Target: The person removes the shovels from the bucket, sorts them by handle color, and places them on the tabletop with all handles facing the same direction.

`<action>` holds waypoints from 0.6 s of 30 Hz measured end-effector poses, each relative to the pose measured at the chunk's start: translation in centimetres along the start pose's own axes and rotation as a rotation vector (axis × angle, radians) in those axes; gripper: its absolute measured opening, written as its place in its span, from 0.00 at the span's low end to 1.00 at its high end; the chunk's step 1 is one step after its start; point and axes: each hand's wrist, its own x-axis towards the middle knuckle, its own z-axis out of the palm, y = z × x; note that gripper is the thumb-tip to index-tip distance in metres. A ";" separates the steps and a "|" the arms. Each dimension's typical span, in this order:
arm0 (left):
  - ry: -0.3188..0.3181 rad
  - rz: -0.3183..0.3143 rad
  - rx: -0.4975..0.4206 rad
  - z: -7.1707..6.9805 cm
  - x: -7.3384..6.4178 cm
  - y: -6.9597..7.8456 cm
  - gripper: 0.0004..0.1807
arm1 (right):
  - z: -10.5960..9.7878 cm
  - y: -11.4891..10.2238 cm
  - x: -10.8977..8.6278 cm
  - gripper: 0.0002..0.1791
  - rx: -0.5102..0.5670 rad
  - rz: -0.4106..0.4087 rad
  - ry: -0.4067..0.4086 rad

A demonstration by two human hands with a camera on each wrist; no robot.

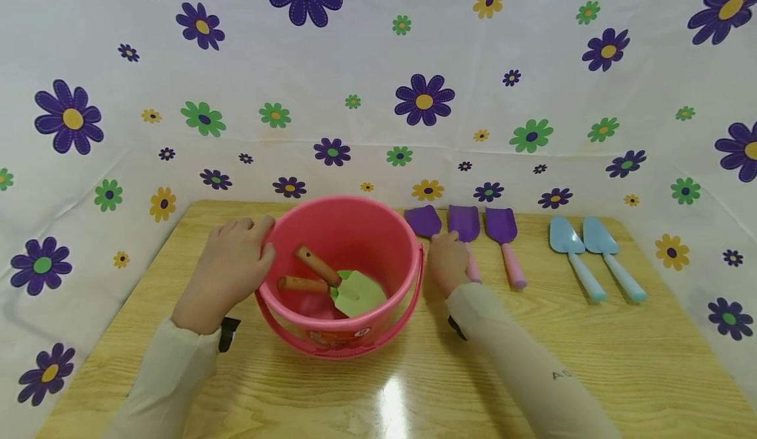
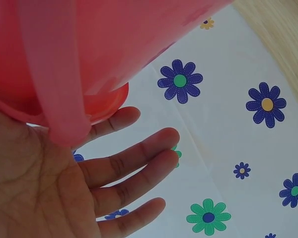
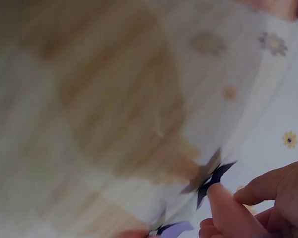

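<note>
A pink bucket (image 1: 349, 215) stands on the table with its handle hanging down at the front. Inside it lie two toy shovels (image 1: 357, 292) with pale green scoops and brown handles. My left hand (image 1: 236, 268) rests on the bucket's left rim. In the left wrist view its fingers (image 2: 134, 166) stretch out past the rim; the thumb is hidden there. To the right of the bucket, my right hand (image 1: 447, 261) grips the pink handle of a purple toy shovel (image 1: 422, 221). The right wrist view shows that pink handle (image 3: 231, 213) between thumb and fingers.
Two more purple shovels (image 1: 464, 222) with pink handles lie just right of my right hand. Farther right are two light blue shovels (image 1: 568, 235). Flower-printed white cloth (image 1: 355, 51) rises behind the wooden table (image 1: 331, 393) and along both sides.
</note>
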 end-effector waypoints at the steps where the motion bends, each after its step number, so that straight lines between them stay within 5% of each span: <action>1: 0.001 0.000 -0.002 0.0 0.0 0.0 0.21 | 0.1 -0.1 -0.2 0.17 -0.032 -0.042 0.021; 6: 0.006 -0.003 -0.009 0.1 -0.1 -0.2 0.21 | 0.1 -0.6 -1.4 0.15 0.138 -0.143 0.103; 9: 0.006 -0.005 -0.010 0.1 0.0 -0.2 0.21 | 0.0 -0.8 -1.9 0.19 0.272 -0.145 0.070; 18: 0.000 -0.010 -0.018 0.2 -0.1 -0.2 0.21 | 0.4 -0.7 -2.0 0.21 0.252 -0.162 0.070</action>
